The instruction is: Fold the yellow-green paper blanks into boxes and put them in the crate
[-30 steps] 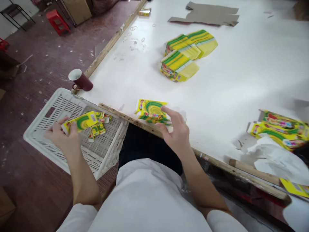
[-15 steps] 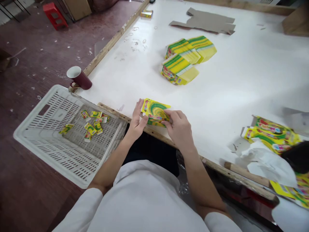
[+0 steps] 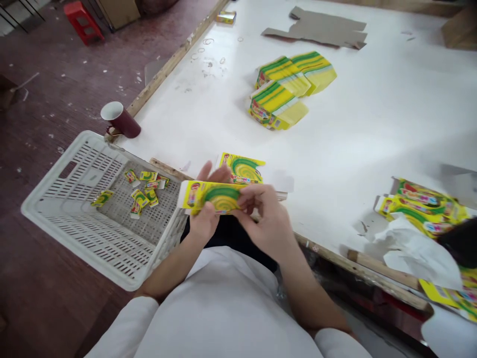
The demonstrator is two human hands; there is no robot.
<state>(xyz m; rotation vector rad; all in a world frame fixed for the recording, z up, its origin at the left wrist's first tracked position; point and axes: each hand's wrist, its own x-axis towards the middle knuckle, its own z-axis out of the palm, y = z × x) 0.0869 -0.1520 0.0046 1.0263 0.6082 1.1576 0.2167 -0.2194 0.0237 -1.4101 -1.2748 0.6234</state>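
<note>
- L hand (image 3: pixel 204 223) & R hand (image 3: pixel 267 223) share one yellow-and-green printed cardboard carton (image 3: pixel 214 197). It's held up off the surface, just over the near edge of the white bench (image 3: pixel 372 119), in front of the person's lap.
- L fingers (image 3: pixel 215 174) wrap behind the carton w/ thumb on its front lower edge, so closed on it.
- R fingers (image 3: pixel 250 195) pinch the carton's right end, also closed on it.
- Carton sits approx. level, long side running L to R, white end flap pointing toward the crate side.
- Just behind the hands: small flat stack of same-print blanks (image 3: pixel 244 168) on the bench, near its edge.
- Left of the person: white slotted plastic crate (image 3: pixel 70 219) beside the bench corner, w/ small yellow-green packets (image 3: pixel 143 191) scattered inside.
- Maroon cup w/ white inside (image 3: pixel 121 119) at the bench corner, just beyond the crate.
- Mid-bench, well apart from the hands: fanned piles of yellow-green flat blanks (image 3: pixel 286 89). Further back is a grey flat cardboard sheet (image 3: pixel 320 30).
- Right side: more printed cartons (image 3: pixel 425 206), w/ crumpled white paper (image 3: pixel 421 253) just beside them.
</note>
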